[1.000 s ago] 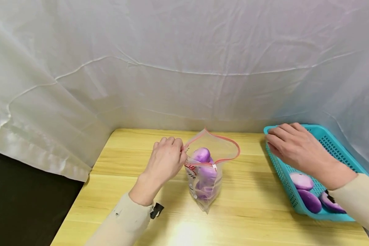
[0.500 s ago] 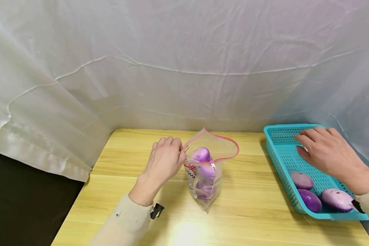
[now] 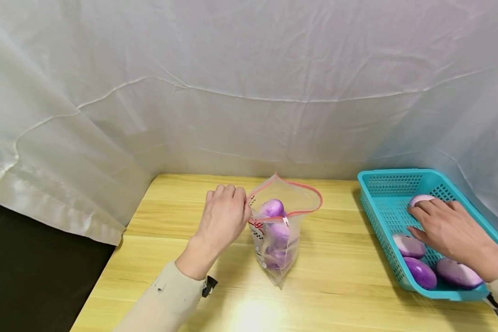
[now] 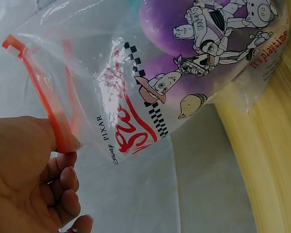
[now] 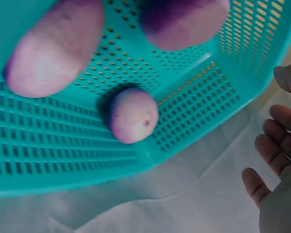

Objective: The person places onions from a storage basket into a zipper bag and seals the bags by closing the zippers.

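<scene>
My left hand [image 3: 222, 214] pinches the red-edged rim of a clear zip bag [image 3: 304, 200], its mouth gaping. Printed cartoon figures cover the bag's side in the left wrist view, where thumb and fingers meet on the zip strip [image 4: 44, 104]. Several smooth purple oval fruit-like pieces [image 3: 272, 208] fill it. My right hand [image 3: 452, 226] is in the turquoise basket [image 3: 375, 226], fingertips at a pale purple oval piece [image 3: 420, 199], thumb spread apart. In the right wrist view the fingers [image 5: 271, 150] are spread, with nothing between them, beside the basket.
Three more purple ovals, a paler one [image 3: 409, 245], a dark one [image 3: 421, 273] and a larger one [image 3: 458, 272], lie at the basket's near end. The wooden table [image 3: 336, 272] stands against a white cloth backdrop [image 3: 249, 129].
My right hand has moved from over the basket's left rim rightward, then down to the oval piece inside. My left hand keeps holding the bag in place.
</scene>
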Demonstrator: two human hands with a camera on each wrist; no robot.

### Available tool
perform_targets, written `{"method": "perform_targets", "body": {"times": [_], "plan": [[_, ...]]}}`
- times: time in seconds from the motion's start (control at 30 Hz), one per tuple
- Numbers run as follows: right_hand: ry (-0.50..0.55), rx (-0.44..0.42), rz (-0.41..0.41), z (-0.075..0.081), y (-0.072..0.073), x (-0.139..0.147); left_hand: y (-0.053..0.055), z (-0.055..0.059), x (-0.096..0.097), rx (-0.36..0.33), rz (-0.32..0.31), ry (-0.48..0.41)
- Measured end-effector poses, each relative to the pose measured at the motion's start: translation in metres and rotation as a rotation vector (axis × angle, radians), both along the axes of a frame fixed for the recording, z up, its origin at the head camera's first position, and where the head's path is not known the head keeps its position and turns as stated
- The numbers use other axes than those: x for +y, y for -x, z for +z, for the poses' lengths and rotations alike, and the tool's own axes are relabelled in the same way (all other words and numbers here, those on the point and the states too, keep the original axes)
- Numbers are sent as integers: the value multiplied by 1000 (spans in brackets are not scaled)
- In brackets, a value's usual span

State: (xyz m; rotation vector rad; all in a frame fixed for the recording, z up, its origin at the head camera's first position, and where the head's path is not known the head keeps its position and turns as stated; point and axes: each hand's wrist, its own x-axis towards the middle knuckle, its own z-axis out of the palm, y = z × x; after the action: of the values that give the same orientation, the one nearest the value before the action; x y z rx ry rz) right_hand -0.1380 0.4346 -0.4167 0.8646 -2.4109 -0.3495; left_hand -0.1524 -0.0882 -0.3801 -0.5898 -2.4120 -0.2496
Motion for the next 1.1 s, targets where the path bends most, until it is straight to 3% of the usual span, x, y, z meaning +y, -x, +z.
{"method": "perform_targets", "body": {"times": [0.13, 0.3, 0.4, 0.57, 0.73, 0.93, 1.1], "plan": [[15, -37, -49, -8, -2, 12, 0, -1, 1, 13, 5, -5], [22, -147, -190, -13, -2, 26, -1, -3, 0, 15, 16, -12], [3, -166, -250, -14, -2, 34, -1, -4, 0, 7, 15, -16], [-19, -159, -261, -16, -2, 41, -2, -4, 0, -13, 12, -16], [-29, -228, -249, -22, -3, 36, -2, -4, 0, -26, 14, -21], [-35, -351, -301, -29, -5, 27, -2, -4, 1, -42, 11, -28], [-41, -359, -305, -28, -2, 25, -3, -3, 0, -68, 10, -31]]}}
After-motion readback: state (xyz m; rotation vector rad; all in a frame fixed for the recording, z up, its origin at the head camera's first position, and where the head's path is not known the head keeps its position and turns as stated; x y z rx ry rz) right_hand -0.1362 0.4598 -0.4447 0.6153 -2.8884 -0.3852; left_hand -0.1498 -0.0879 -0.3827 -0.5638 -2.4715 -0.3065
